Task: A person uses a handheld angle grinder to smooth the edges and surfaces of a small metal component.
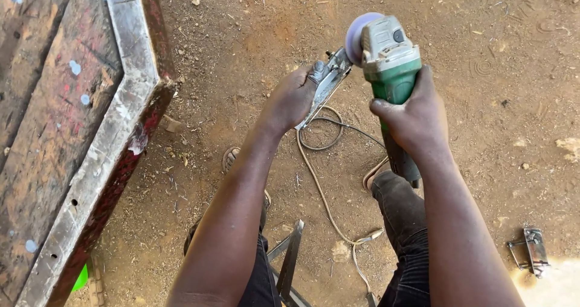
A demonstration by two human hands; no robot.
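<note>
A bare dirt floor (495,71) fills most of the frame, its reddish-brown surface littered with small stones and chips and open across the whole upper right and right side. Along the left edge runs a large rust-red metal panel (42,132) bordered by a ground-bright steel frame (118,119) that bends in a shallow angle at mid-height — its lower run slants down to the bottom left corner, leaving a strip of clear ground between it and the person's legs. At bottom centre, both forearms reach up from dark trousers (411,234), with a sandalled foot (231,159) visible just left of the left arm. The right hand (417,116) is wrapped tight around the green body of an angle grinder (389,59), whose grey head and pale disc (357,35) point toward the upper centre of the frame. The left hand (293,98) is clenched on a small bright metal bracket (326,83), held up off the ground with its upper end touching or just beside the disc — which of the two cannot be told. A pale power cord (326,198) loops on the dirt below the hands and trails down between the knees to the bottom edge. Lower right, well apart from the work, lies another small metal bracket (530,251) beside a patch of sunlight. No container is in sight.
</note>
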